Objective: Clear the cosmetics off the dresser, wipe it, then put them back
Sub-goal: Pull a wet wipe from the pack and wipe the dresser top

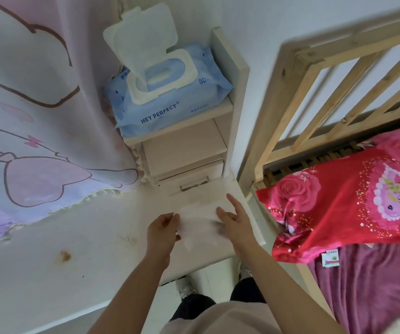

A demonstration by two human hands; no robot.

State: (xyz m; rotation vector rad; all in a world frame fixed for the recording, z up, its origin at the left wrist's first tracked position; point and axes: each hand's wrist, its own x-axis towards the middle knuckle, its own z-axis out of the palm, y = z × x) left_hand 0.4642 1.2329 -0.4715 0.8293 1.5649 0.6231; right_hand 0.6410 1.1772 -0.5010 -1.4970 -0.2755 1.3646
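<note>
Between my two hands, just above the tabletop (93, 237), a wet wipe (199, 221) is stretched out. My left hand (161, 229) pinches its left edge with curled fingers, while my right hand (234, 219) meets the other edge, its fingers spread and blurred, so I cannot tell whether they grip or only touch. No cosmetics show anywhere around my fingers, so I judge the clearing done. Wiping looks not yet begun: a brown stain (65, 256) sits well left of my left fingers. Beyond my fingers the wipe pack (170, 102) lies with its lid open. Wiping and putting everything back remain.
</note>
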